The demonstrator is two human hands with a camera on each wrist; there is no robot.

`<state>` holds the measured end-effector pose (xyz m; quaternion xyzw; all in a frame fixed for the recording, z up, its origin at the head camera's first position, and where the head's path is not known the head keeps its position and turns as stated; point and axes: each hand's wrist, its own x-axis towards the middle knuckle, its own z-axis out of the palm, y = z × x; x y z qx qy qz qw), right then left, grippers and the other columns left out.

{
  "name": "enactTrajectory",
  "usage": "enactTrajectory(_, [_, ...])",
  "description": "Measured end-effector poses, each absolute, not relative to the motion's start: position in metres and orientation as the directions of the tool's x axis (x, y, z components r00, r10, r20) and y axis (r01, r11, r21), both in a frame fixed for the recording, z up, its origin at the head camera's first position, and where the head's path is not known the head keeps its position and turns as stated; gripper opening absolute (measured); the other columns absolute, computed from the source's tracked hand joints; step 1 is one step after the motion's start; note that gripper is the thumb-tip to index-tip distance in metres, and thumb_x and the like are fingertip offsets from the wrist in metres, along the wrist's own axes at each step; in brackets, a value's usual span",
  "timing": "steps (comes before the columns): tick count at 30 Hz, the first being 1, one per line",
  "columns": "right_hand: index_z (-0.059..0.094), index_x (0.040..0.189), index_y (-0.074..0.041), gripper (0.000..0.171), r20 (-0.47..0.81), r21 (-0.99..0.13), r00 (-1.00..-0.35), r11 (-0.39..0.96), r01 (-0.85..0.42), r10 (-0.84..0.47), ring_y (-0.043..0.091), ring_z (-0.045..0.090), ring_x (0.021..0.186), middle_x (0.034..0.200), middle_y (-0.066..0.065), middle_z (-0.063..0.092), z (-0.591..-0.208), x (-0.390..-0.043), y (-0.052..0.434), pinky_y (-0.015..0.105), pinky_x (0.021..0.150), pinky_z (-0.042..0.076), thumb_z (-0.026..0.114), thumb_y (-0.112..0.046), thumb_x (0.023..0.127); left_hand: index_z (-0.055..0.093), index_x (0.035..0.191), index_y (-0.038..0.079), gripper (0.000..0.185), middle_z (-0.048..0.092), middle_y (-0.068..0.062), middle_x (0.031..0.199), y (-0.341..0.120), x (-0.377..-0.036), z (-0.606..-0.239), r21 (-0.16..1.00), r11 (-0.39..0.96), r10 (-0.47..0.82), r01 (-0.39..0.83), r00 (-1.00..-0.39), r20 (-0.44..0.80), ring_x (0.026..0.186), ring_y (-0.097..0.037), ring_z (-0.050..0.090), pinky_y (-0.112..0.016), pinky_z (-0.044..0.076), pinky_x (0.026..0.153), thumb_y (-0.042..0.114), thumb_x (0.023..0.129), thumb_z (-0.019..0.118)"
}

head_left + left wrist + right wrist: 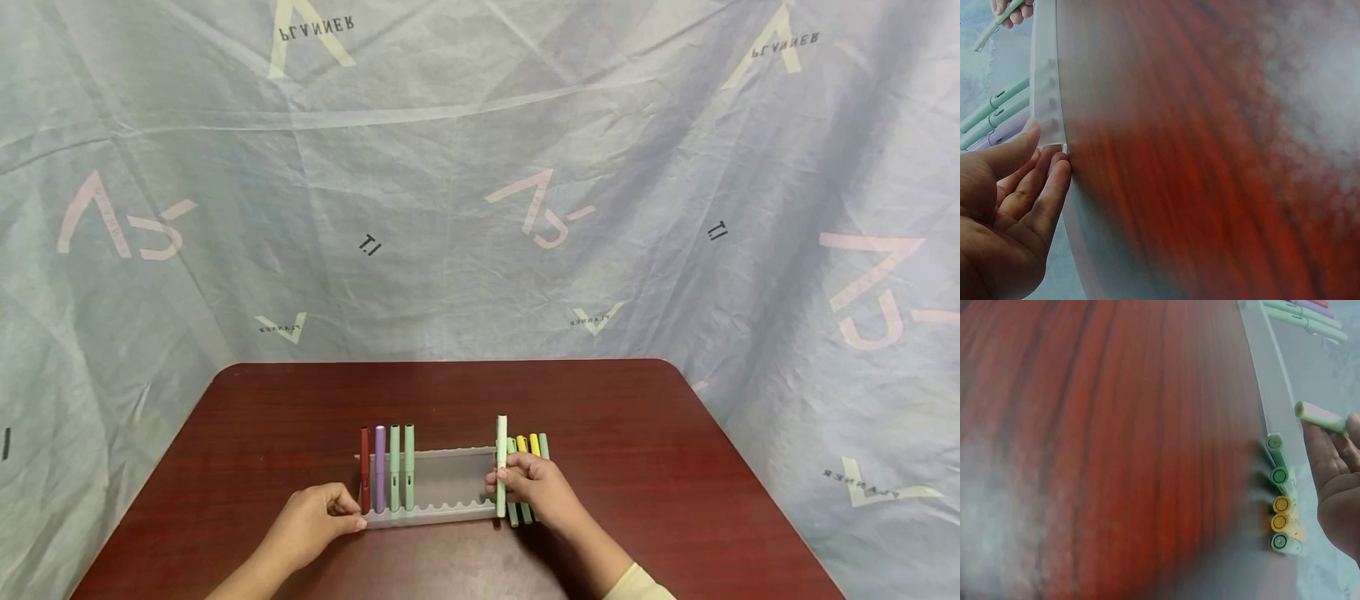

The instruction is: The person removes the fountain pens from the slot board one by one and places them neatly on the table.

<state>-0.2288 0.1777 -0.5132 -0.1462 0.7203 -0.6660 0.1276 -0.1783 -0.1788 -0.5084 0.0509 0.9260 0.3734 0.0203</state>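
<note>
4 pens (387, 468) in tray (450, 483), right hand (534, 492) gripping pen (501, 454)

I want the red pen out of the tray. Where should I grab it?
Pinch the red pen at its far end, coming from above. That end sticks out past the tray wall; the purple pen crowds its right side, and the left hand sits by its near end.

A dark red wooden table (262, 433) carries a translucent grey pen rack (442, 487) near its front edge, and just right of the rack a small row of green and yellow pens (528, 450) lies on the wood
</note>
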Motion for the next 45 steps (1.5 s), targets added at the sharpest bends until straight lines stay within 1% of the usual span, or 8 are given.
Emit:
enactTrajectory(12, [0.047,0.112,0.01,0.03,-0.005,-0.995,-0.935,0.09,-0.029,-0.355,0.042,0.068,0.101,0.107,0.031,0.068,-0.511,-0.231,0.194,0.039,0.082,0.057,0.059,-0.013,0.099,0.065,0.077,0.023,0.019,0.065,0.015,0.074,-0.179,-0.18,-0.508,0.685,0.725,0.099,0.064,-0.995,-0.012,0.07,-0.003,0.056,-0.023,0.045,0.063,0.03,0.075,0.083])
enactTrajectory(17, [0.048,0.116,0.013,0.035,-0.008,-0.995,-0.948,0.099,-0.024,-0.318,0.04,0.069,0.098,0.107,0.032,0.067,-0.51,-0.233,0.207,0.04,0.077,0.058,0.059,-0.016,0.099,0.065,0.076,0.023,0.019,0.065,0.015,0.073,-0.179,-0.178,-0.509,0.688,0.722,0.102,0.073,-0.995,-0.002,0.069,-0.002,0.055,-0.023,0.044,0.062,0.031,0.075,0.083])
enactTrajectory(21, [0.055,0.115,0.01,0.035,-0.019,-0.986,-0.971,0.165,-0.021,-0.238,0.03,0.069,0.091,0.105,0.028,0.066,-0.507,-0.235,0.219,0.04,0.075,0.057,0.062,-0.019,0.097,0.065,0.076,0.022,0.02,0.065,0.014,0.072,-0.179,-0.178,-0.509,0.694,0.716,0.109,0.082,-0.994,0.004,0.067,-0.002,0.054,-0.022,0.044,0.061,0.031,0.075,0.083])
enactTrajectory(26, [0.061,0.112,0.006,0.032,-0.023,-0.97,-0.992,0.244,-0.008,-0.127,0.019,0.062,0.08,0.099,0.019,0.064,-0.503,-0.237,0.234,0.038,0.072,0.056,0.067,-0.02,0.094,0.065,0.076,0.022,0.019,0.065,0.014,0.072,-0.18,-0.178,-0.509,0.699,0.71,0.113,0.088,-0.994,0.01,0.067,-0.001,0.054,-0.022,0.044,0.061,0.03,0.075,0.083])
enactTrajectory(32, [0.061,0.116,0.007,0.032,-0.06,-0.959,-0.996,0.28,0.037,-0.072,0.021,0.063,0.078,0.098,0.017,0.065,-0.505,-0.24,0.252,0.037,0.07,0.057,0.065,-0.016,0.095,0.065,0.076,0.022,0.02,0.065,0.014,0.072,-0.18,-0.178,-0.509,0.7,0.707,0.115,0.096,-0.993,0.02,0.067,-0.001,0.055,-0.022,0.044,0.061,0.03,0.075,0.083])
enactTrajectory(35, [0.063,0.116,0.005,0.031,-0.078,-0.94,-0.996,0.335,0.06,-0.04,0.022,0.063,0.078,0.095,0.014,0.067,-0.51,-0.242,0.259,0.036,0.068,0.056,0.065,-0.017,0.095,0.065,0.076,0.023,0.02,0.065,0.015,0.073,-0.18,-0.179,-0.51,0.697,0.71,0.117,0.099,-0.993,0.021,0.068,0.0,0.055,-0.022,0.044,0.062,0.031,0.075,0.083])
enactTrajectory(40, [0.065,0.112,0.004,0.028,-0.098,-0.903,-0.995,0.423,0.078,-0.027,0.022,0.063,0.075,0.086,0.012,0.068,-0.519,-0.241,0.264,0.036,0.063,0.053,0.066,-0.019,0.094,0.066,0.076,0.023,0.019,0.065,0.015,0.073,-0.181,-0.179,-0.51,0.692,0.715,0.12,0.096,-0.993,0.013,0.068,0.0,0.055,-0.022,0.044,0.062,0.032,0.075,0.083])
enactTrajectory(45, [0.067,0.105,0.001,0.024,-0.094,-0.872,-0.995,0.485,0.066,-0.035,0.02,0.063,0.07,0.082,0.009,0.068,-0.524,-0.242,0.262,0.035,0.06,0.053,0.069,-0.019,0.092,0.066,0.077,0.023,0.02,0.066,0.015,0.074,-0.181,-0.178,-0.508,0.69,0.718,0.115,0.087,-0.993,0.006,0.069,-0.001,0.056,-0.023,0.045,0.063,0.032,0.075,0.083])
